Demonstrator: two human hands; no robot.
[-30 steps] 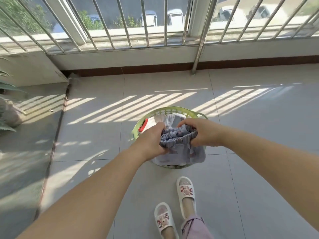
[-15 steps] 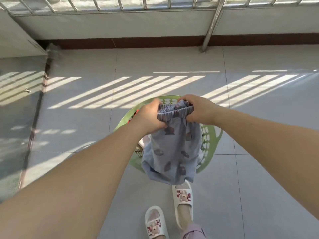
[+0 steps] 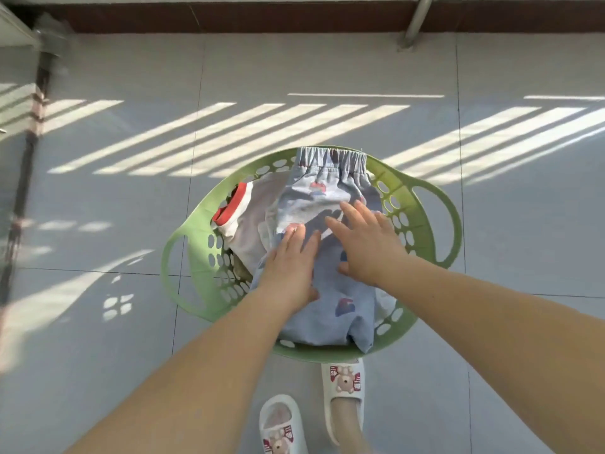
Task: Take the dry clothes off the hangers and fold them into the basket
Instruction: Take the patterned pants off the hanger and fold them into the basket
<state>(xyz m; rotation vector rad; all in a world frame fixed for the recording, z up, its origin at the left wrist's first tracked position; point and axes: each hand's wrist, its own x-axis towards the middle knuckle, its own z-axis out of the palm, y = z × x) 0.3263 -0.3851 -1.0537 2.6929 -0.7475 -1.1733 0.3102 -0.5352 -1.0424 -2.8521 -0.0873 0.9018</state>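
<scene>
Both the left hand (image 3: 289, 263) and right hand (image 3: 366, 244) press flat, fingers spread, on the blue printed shorts (image 3: 330, 290) lying in the green basket (image 3: 422, 204), while red lettering on the white slippers (image 3: 343, 381) stays too blurred to read.

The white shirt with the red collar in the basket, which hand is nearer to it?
Left. The left hand lies flat on the blue shorts just beside the white shirt. The right hand presses the shorts farther off, toward the basket's right side.

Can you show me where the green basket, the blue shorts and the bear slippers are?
green basket (image 3: 438, 221), head view, right handle.
blue shorts (image 3: 330, 160), head view, elastic waistband.
bear slippers (image 3: 343, 381), head view, bear picture on the right slipper.
</scene>
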